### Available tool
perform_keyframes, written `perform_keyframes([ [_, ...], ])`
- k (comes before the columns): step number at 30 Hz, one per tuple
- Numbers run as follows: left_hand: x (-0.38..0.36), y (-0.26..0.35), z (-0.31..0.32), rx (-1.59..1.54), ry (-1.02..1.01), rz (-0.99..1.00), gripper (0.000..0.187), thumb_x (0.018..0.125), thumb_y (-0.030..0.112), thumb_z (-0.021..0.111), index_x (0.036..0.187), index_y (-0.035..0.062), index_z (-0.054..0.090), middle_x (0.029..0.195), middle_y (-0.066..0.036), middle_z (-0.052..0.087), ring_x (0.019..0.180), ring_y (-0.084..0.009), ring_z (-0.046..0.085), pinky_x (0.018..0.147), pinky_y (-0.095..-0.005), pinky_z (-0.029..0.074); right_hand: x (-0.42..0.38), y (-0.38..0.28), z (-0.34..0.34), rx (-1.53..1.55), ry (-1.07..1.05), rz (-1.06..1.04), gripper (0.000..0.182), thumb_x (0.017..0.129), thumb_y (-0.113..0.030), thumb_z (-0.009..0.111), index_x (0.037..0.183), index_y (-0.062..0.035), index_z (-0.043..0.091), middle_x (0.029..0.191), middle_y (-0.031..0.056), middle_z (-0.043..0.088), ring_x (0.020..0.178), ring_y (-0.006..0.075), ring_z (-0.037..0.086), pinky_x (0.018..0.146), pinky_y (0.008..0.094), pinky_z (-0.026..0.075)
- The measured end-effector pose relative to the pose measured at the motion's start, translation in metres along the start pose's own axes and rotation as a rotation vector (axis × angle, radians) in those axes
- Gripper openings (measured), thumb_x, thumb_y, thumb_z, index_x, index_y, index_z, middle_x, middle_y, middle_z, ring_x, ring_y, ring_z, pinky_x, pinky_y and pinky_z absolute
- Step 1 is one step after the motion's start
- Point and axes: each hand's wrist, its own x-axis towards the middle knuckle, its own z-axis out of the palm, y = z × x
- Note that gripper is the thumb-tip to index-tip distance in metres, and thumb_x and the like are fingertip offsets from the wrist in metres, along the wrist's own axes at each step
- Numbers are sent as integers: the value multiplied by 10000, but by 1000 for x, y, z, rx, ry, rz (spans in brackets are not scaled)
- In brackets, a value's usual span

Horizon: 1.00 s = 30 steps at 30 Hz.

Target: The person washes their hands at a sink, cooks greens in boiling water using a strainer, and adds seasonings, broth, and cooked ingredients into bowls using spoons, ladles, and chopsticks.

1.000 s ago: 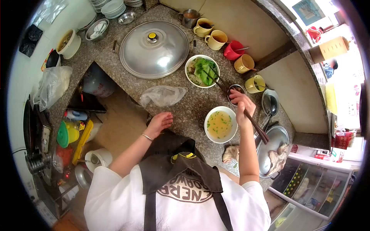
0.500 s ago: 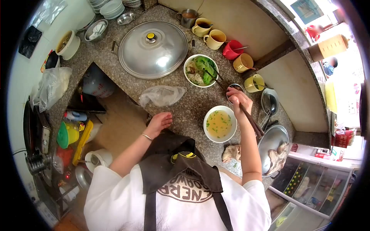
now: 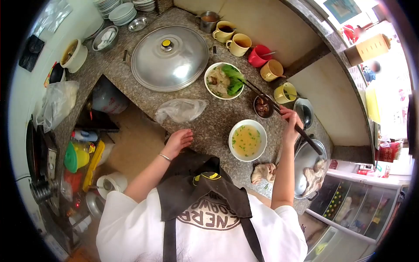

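My right hand [image 3: 291, 126] is closed round a pair of long dark chopsticks [image 3: 273, 104]. Their tips touch the green lettuce [image 3: 232, 77] at the right side of a white bowl, where noodles and pieces of meat [image 3: 217, 81] also lie. Below the chopsticks stands a small bowl of dark reddish pieces [image 3: 262, 107]. Nearer to me is a white bowl [image 3: 232, 150] of yellowish soup [image 3: 246, 140] with chopped greens. My left hand [image 3: 180, 141] holds nothing, its fingers stretched out at the counter's front edge, below a crumpled clear plastic bag [image 3: 181, 110].
A large lidded pan [image 3: 170, 63] covers the back of the counter [image 3: 209, 126]. Several cups, including a red one [image 3: 259, 55], line the back wall. At right are a ladle [image 3: 304, 114] and a metal pan [image 3: 301, 168] with pale meat; another meat piece [image 3: 263, 173] lies beside it.
My right hand has moved right and slightly down with the chopsticks. The lettuce has shifted to the bowl's right side, exposing more meat. The small bowl of reddish pieces is now uncovered.
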Motion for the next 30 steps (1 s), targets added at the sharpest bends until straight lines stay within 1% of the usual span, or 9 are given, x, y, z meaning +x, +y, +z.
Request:
perform_keyframes([
  [7, 8, 0, 11, 60, -33, -30, 265, 851, 260, 527, 1037, 71, 538, 1005, -40, 577, 908, -163, 556, 767, -312, 446, -4, -27, -9, -55, 19, -96, 408, 915, -225, 383, 632, 35, 521, 774, 143, 609, 828, 271, 603, 747, 344, 460],
  [11, 13, 1, 18, 109, -50, -31, 286, 850, 268, 527, 1057, 70, 525, 1032, -40, 569, 927, -163, 550, 775, -309, 443, -3, -23, 25, -130, -227, -254, 303, 881, -165, 452, 691, 47, 553, 811, 137, 623, 771, 247, 613, 664, 311, 484],
  [13, 13, 4, 24, 137, -52, -36, 309, 851, 274, 524, 1079, 67, 512, 1046, -42, 563, 942, -164, 545, 787, -306, 440, 3, -18, 34, -209, -259, -169, 248, 869, -140, 475, 747, 49, 578, 829, 133, 625, 744, 217, 610, 661, 288, 484],
  [14, 14, 6, 26, 148, -58, -35, 309, 851, 274, 524, 1079, 67, 512, 1046, -42, 563, 942, -164, 545, 787, -306, 440, 8, -13, 30, -209, -224, -198, 230, 866, -137, 481, 794, 53, 590, 842, 127, 628, 723, 195, 604, 653, 284, 484],
  [18, 9, 8, 36, 165, -34, 6, 275, 851, 265, 526, 1042, 68, 530, 994, -31, 576, 895, -145, 559, 753, -282, 450, 14, -16, 0, -99, -102, -181, 289, 875, -142, 456, 665, 35, 546, 800, 150, 618, 827, 256, 609, 708, 329, 475],
  [22, 23, 8, 52, 274, -60, 36, 281, 858, 256, 521, 1047, 48, 523, 983, -44, 577, 871, -145, 571, 746, -276, 463, 1, -35, -36, -1, 55, -134, 344, 898, -160, 381, 659, 41, 525, 798, 165, 608, 835, 279, 600, 774, 353, 456],
  [24, 36, 15, 75, 358, -130, 52, 288, 858, 257, 523, 1054, 46, 521, 959, -44, 580, 849, -139, 574, 735, -269, 467, -12, -37, -64, -118, 189, -116, 373, 907, -155, 323, 632, 33, 490, 801, 175, 601, 834, 292, 599, 799, 385, 453],
  [27, 64, 16, 122, 469, -238, 94, 300, 857, 264, 531, 1055, 39, 525, 906, -41, 579, 807, -123, 573, 705, -257, 476, -43, -35, -94, 133, 462, -24, 395, 922, -208, 301, 639, 22, 452, 802, 186, 577, 845, 315, 578, 826, 423, 440],
  [30, 109, 10, 164, 587, -307, 92, 275, 861, 257, 529, 1037, 45, 538, 880, -31, 580, 795, -118, 568, 692, -259, 472, -85, -29, -122, 140, 531, -11, 411, 931, -288, 322, 666, 0, 450, 819, 181, 533, 868, 310, 525, 884, 465, 402],
])
